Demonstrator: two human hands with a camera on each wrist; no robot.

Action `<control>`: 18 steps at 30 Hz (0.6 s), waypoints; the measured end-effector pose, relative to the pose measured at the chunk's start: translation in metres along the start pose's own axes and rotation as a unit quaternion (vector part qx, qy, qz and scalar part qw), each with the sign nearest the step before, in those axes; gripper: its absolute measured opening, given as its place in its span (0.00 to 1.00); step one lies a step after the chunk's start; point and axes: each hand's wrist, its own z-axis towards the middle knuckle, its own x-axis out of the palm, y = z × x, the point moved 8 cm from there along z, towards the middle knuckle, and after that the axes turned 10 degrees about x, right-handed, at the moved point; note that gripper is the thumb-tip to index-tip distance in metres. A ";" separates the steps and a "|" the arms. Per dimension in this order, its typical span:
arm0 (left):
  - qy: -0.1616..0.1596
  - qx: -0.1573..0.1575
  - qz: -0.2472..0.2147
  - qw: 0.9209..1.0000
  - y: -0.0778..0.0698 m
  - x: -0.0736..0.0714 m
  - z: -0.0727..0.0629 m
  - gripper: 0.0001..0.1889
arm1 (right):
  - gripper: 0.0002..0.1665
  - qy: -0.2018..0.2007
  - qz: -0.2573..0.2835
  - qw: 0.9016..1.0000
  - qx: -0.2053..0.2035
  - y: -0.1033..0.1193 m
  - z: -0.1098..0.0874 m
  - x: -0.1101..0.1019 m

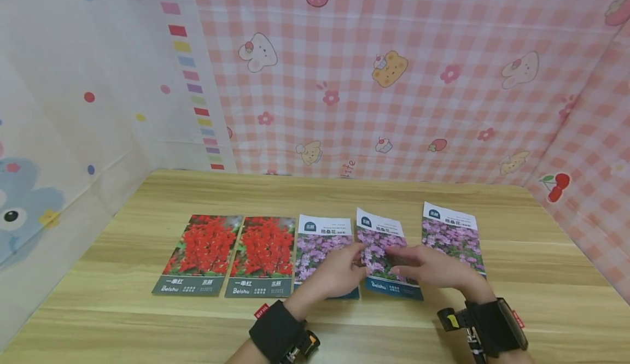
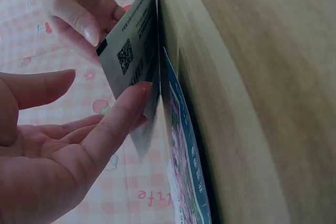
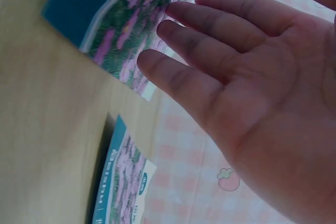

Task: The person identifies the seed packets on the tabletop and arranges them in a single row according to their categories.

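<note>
A purple-flower seed packet [image 1: 386,254], fourth from the left, stands tilted off the tabletop between the hands. Its printed back with a QR code [image 2: 125,56] faces the left wrist camera. My left hand [image 1: 337,271] is at the packet's left edge; its index fingertip [image 2: 140,90] lies against the back, thumb spread apart. From the right comes my right hand [image 1: 430,265], its outstretched fingers [image 3: 184,74] right at the packet's flowered front [image 3: 134,24]. Another purple-flower packet [image 1: 315,252] lies partly hidden under my left hand and wrist.
To the left lie two red-flower seed packets, one outermost [image 1: 202,249] and one beside it [image 1: 263,252]. A third purple-flower packet [image 1: 455,238] lies at the right, partly behind my right hand. Patterned cloth [image 1: 344,123] rises along the wooden table's [image 1: 394,331] back edge.
</note>
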 end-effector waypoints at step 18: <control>0.029 0.007 0.030 0.999 -0.003 0.003 -0.001 0.21 | 0.32 0.013 -0.001 0.999 0.033 -0.012 0.003 0.004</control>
